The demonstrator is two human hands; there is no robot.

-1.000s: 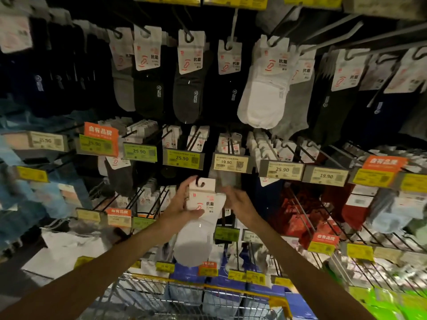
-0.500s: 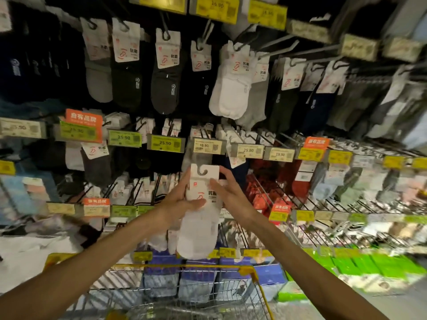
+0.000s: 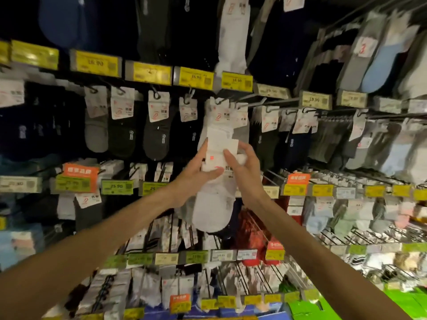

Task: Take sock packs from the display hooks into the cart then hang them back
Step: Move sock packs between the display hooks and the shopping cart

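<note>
Left hand and right hand, close together, gripped a white sock pack by its card header. The pack stood upright, long axis vertical, header up, toe down, before a display hook carrying white socks.

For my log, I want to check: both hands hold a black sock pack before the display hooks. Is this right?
Not quite: in the head view the sock pack is white, not black. The left hand and right hand do hold it before the display hooks.
</note>
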